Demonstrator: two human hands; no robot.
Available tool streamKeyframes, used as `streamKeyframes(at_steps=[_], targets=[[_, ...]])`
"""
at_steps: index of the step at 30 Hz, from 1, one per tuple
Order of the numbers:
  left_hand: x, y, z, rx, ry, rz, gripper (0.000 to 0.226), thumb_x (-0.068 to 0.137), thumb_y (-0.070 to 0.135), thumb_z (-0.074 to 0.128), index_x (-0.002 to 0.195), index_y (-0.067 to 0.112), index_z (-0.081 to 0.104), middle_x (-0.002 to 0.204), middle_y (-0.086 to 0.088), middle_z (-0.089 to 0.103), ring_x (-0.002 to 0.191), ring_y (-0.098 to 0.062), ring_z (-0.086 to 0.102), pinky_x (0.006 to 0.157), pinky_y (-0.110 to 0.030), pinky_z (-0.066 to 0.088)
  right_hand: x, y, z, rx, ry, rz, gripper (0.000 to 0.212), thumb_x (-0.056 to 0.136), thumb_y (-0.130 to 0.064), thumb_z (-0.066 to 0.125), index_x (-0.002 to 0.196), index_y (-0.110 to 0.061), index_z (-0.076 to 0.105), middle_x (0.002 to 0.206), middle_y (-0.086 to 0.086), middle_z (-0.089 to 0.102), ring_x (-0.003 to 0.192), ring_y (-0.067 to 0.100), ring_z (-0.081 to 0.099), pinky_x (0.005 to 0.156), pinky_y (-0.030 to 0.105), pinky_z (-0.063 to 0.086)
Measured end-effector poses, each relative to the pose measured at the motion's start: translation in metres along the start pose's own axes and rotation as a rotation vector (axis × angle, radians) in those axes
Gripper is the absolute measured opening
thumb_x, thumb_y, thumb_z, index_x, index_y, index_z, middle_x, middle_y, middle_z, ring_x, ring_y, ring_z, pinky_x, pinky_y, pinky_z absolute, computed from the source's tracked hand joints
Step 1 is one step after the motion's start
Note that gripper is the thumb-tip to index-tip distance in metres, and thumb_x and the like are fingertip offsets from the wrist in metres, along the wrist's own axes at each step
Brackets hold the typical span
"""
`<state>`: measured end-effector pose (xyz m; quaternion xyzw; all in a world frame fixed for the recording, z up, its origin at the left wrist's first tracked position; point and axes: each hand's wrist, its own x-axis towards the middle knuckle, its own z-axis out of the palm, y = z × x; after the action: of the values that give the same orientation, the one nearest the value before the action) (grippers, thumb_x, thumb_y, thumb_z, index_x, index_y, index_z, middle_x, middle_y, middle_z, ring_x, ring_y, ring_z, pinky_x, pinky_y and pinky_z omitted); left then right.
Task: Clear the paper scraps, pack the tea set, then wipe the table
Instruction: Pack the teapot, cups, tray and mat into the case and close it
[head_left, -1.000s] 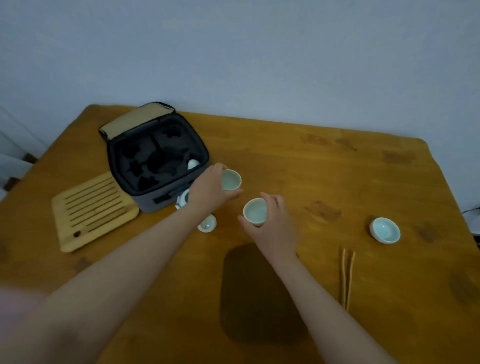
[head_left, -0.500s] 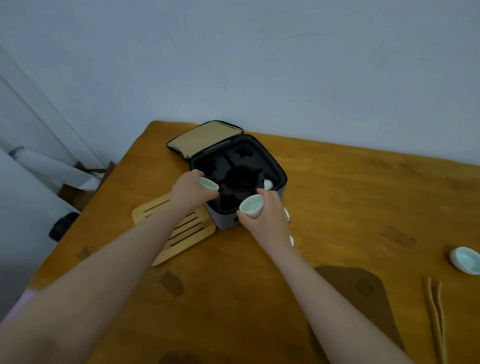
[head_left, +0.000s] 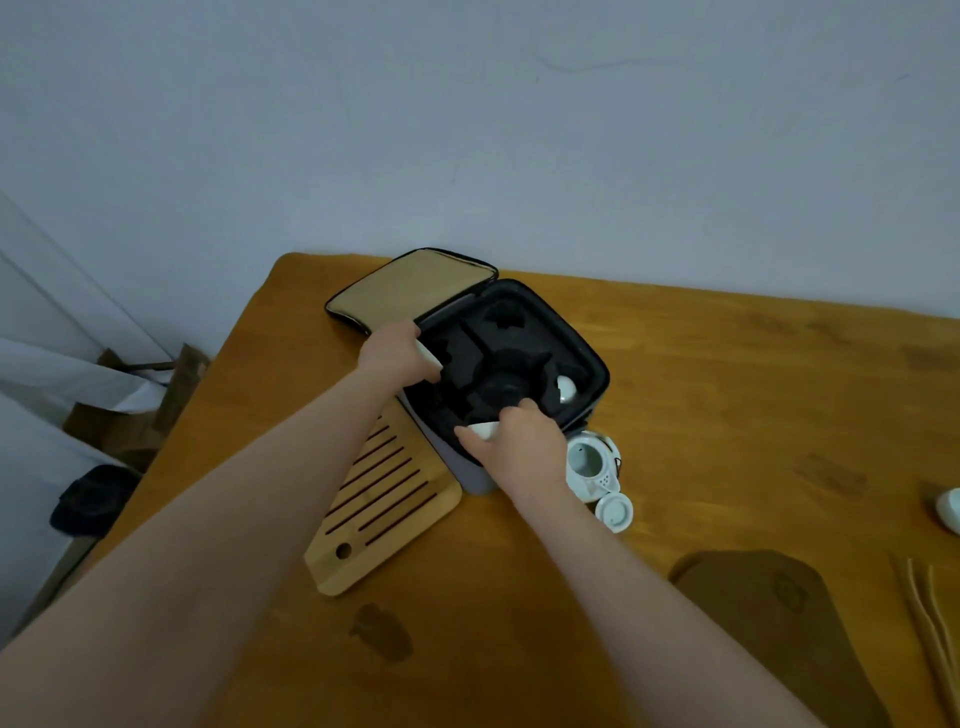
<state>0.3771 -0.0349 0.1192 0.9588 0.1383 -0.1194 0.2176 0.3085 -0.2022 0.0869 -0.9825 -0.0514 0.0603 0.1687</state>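
Head view: cup (head_left: 480, 431) in right hand (head_left: 524, 444)

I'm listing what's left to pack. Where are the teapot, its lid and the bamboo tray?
teapot (head_left: 591, 464), head view, on its pale rounded body.
lid (head_left: 614, 512), head view, middle of its round face.
bamboo tray (head_left: 387, 512), head view, on its slatted top.

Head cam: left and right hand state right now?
Left hand: holding a teacup at the left edge of the open case.
Right hand: holding a second teacup at the case's near edge.
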Motion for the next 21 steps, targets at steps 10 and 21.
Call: streamKeyframes(at_steps=[10,21], targets=[[0.018,-0.007,0.017,0.313,0.066,0.258,0.052,0.083,0.01,0.069,0.132,0.011,0.052,0.134,-0.007,0.046,0.122,-0.028,0.045,0.093,-0.042,0.047,0.003,0.0,0.011,-0.203,0.088,-0.197,0.055,0.096,-0.055,0.046,0.092,-0.005,0.069,0.091,0.014,0.062,0.08,0.032,0.063,0.054,0.03,0.034],[0.021,-0.027,0.022,0.337,0.046,0.459,0.07,0.091,0.009,0.059,0.151,0.016,0.024,0.155,-0.004,0.031,0.136,-0.03,0.033,0.104,-0.042,0.043,0.013,0.012,0.003,0.04,-0.059,-0.141,0.032,0.104,-0.032,0.041,0.123,-0.014,0.059,0.117,0.014,0.044,0.09,0.035,0.055,0.066,0.033,0.039]])
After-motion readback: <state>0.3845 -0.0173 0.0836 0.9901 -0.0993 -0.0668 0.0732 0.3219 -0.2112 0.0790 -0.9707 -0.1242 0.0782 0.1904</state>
